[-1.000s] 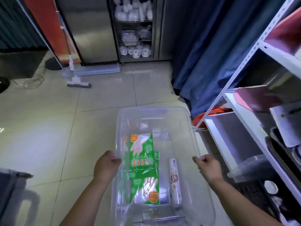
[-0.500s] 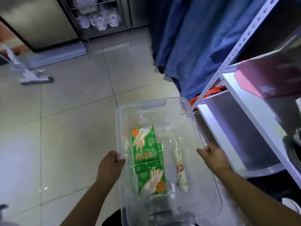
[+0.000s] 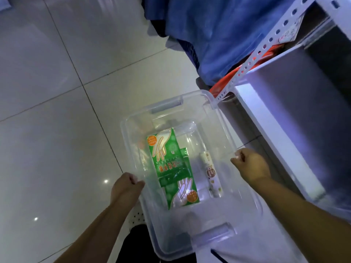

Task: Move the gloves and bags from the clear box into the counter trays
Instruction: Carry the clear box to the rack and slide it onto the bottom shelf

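I carry a clear plastic box (image 3: 210,103) in front of me over a tiled floor. My left hand (image 3: 124,188) grips its left rim and my right hand (image 3: 250,166) grips its right rim. Inside lie green glove packets (image 3: 171,166) overlapping down the box's middle, printed with white hands. To their right lies a slim white roll of bags (image 3: 211,177). No counter trays are in view.
A white perforated metal shelf rack (image 3: 266,42) stands at the right, close to the box's far right corner. Blue fabric (image 3: 218,31) hangs behind it, with something orange (image 3: 228,76) at its foot. Pale floor tiles (image 3: 57,111) spread to the left.
The view has tilted down and swung right toward the shelf rack. The fridge and floor mop have left the frame. Both hands keep the same grip on the box rims.
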`<state>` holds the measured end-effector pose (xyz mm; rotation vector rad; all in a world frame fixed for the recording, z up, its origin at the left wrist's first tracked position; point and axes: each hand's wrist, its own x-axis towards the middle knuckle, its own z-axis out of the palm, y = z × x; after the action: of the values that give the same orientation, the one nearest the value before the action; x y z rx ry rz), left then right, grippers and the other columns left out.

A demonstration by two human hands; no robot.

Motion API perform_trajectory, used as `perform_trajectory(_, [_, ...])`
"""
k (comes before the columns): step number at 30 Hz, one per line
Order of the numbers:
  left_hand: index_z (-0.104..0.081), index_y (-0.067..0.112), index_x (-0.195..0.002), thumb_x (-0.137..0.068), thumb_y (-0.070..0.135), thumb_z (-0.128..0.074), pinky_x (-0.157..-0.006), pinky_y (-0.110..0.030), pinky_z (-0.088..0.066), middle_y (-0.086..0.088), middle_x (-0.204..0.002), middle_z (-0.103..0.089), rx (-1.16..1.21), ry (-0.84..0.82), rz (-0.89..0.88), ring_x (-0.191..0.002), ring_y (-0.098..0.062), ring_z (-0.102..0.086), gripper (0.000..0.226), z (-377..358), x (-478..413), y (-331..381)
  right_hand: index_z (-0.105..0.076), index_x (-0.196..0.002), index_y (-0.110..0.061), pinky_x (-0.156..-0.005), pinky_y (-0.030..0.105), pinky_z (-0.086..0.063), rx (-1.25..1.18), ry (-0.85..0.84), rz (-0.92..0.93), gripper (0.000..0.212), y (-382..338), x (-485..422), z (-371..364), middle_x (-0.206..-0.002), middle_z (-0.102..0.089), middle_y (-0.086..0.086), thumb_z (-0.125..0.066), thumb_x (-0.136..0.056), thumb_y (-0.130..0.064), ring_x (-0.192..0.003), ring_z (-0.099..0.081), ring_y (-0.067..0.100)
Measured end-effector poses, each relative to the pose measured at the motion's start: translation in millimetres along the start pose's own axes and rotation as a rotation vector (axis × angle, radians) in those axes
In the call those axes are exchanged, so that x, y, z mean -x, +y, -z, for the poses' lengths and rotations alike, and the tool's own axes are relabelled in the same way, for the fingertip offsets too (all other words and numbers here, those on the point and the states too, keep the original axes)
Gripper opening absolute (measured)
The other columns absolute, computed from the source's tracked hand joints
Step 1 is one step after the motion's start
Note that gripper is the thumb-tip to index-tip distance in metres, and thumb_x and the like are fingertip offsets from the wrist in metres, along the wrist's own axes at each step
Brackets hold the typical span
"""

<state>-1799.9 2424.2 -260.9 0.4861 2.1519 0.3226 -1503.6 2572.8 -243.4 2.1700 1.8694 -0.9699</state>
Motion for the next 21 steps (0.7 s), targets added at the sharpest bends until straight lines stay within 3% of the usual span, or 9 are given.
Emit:
perform_trajectory(7, [-0.062, 0.004, -0.083, -0.079, 0.023, -0.065, -0.067, -0.031, -0.044, -0.011, -0.079, -0.07, -0.102, -0.027, -0.023, -0.078, -0.028, -0.063, 0.02, -75.2, -78.1, -11.5, -0.061, -0.11, -0.01, -0.068, 0.03, -0.044, 0.019, 0.094, -0.051, 0.025, 25.2, -76.7, -51.9, -0.091, -0.063, 0.01, -0.058, -0.09, -0.024, -0.083, -0.059, 0.031])
perform_trajectory(16, [-0.057, 0.007, -0.079, -0.077, 0.025, -0.068, -0.069, -0.036, -0.049, -0.01, -0.076, -0.067, -0.105, -0.038, -0.025, -0.073, -0.027, -0.063, 0.021, -111.0, -96.8, -9.8, -0.061, -0.114, -0.014, -0.07, 0.035, -0.049, 0.007, 0.149, -0.128, 0.026, 47.2, -117.7, -73.7, -0.089, -0.059, 0.002, -0.057, -0.091, -0.025, -0.086, -0.059, 0.029])
perform_trajectory(21, [-0.054, 0.01, -0.091, -0.076, 0.021, -0.071, -0.068, -0.032, -0.045, -0.006, -0.083, -0.065, -0.119, 0.001, -0.054, -0.076, -0.027, -0.061, 0.025, -107.1, -90.8, -0.2, -0.058, -0.123, -0.015, -0.075, 0.036, -0.051, 0.007, 0.177, -0.135, 0.031, 52.2, -113.3, -72.2, -0.112, -0.066, 0.011, -0.052, -0.093, -0.019, -0.094, -0.061, 0.033])
